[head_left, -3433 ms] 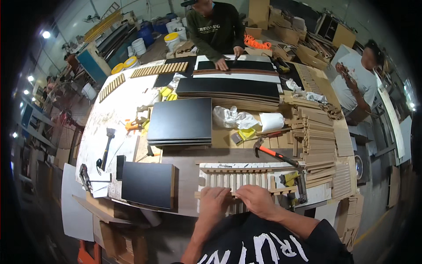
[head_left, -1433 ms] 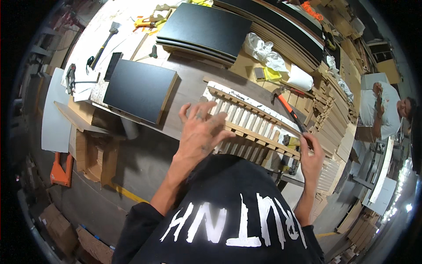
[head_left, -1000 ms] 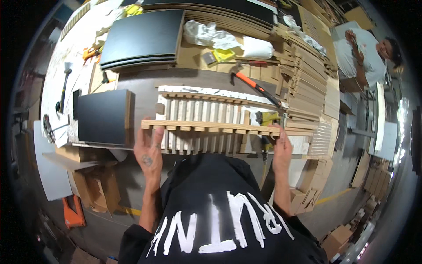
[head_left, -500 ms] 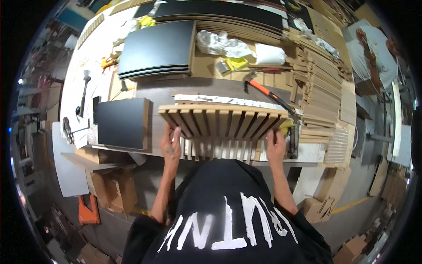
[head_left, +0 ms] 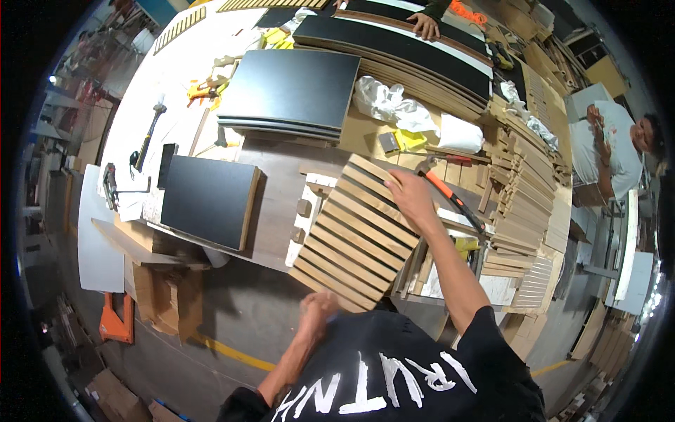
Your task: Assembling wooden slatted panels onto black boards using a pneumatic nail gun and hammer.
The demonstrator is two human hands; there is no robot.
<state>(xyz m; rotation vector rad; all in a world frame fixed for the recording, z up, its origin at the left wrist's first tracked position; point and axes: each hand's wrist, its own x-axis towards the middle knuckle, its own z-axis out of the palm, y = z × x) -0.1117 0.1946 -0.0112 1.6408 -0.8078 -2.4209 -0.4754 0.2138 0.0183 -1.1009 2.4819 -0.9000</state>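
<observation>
Your right hand point(head_left: 410, 199) and left hand point(head_left: 316, 313) grip opposite corners of the slatted pale-wood panel point(head_left: 357, 232), fingers closed on its edges. It tilts above the table's near edge. A white plastic bag point(head_left: 387, 104) lies mid-table.

Bright, even overhead lighting; soft shadows only. Mild glare on the glossy black rectangular panels point(head_left: 292, 88). Strong fisheye bending toward a black rim. Slightly blurred at the left hand point(head_left: 318, 309); centre sharp.

My left hand point(head_left: 316, 313) blurred, grip on slatted panel point(head_left: 355, 232) unclear. Panel's underside hidden. Upper center: another person's hand point(head_left: 425, 24) on black boards point(head_left: 394, 42), arm cut by frame edge.
</observation>
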